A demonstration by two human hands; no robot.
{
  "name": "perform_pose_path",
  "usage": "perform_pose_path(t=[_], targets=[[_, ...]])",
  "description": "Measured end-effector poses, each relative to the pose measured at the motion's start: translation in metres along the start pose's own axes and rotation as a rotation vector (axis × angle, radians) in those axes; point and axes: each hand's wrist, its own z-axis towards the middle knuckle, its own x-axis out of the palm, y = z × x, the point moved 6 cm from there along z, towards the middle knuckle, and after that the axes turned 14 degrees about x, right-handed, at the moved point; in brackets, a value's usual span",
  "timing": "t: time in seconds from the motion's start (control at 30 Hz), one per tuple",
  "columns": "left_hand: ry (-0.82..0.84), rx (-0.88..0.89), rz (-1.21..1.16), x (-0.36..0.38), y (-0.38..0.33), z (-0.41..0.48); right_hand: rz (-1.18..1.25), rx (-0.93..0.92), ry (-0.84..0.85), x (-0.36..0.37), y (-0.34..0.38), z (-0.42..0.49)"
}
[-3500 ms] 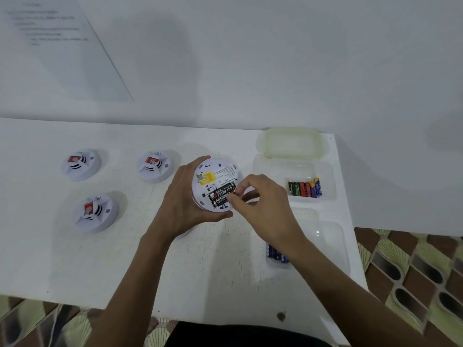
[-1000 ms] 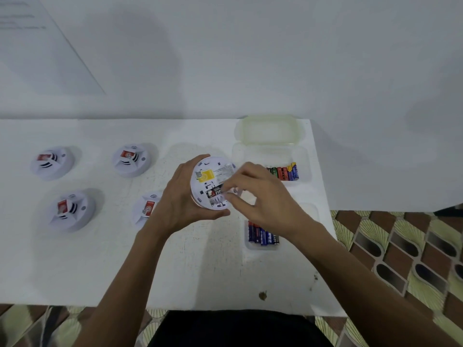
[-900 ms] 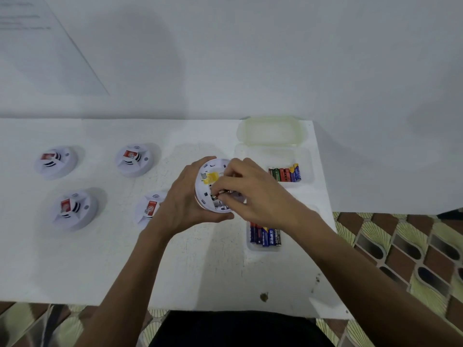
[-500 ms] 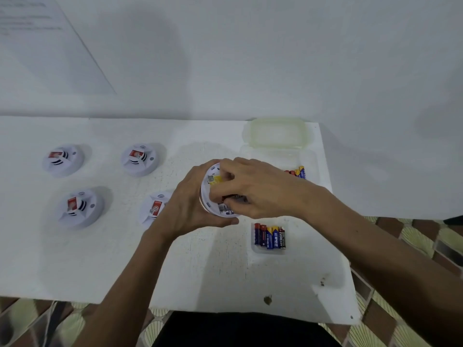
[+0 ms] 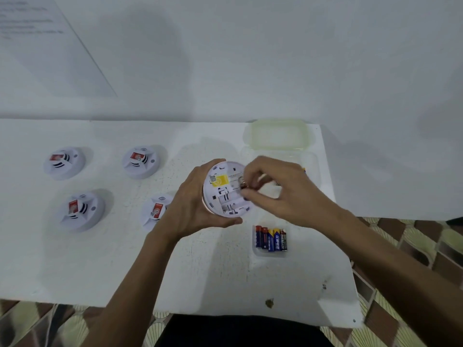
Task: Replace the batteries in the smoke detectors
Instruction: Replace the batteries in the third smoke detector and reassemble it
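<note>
Our left hand (image 5: 190,209) grips the upturned smoke detector (image 5: 225,196). Our right hand (image 5: 280,194) pinches a blurred battery (image 5: 244,185) against its back.

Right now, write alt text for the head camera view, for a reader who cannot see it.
A person's left hand grips a white smoke detector, back side up, while the right hand pinches what looks like a battery at its open compartment. Four more detectors sit left on the white table; a row of batteries lies right.
</note>
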Motion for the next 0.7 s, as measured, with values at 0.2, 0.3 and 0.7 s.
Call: perform_pose_path(t=[0.2, 0.3, 0.7], targets=[[-0.015, 0.052, 0.005, 0.000, 0.007, -0.005, 0.058, 0.509, 0.020, -0.013, -0.068, -0.055], [-0.015, 0.078, 0.024, -0.001, -0.002, 0.000, -0.100, 0.676, 0.030, 0.000, -0.104, -0.077], [-0.036, 0.104, 0.110, -0.009, -0.006, 0.000, -0.289, 0.808, 0.076, 0.030, -0.142, -0.080]])
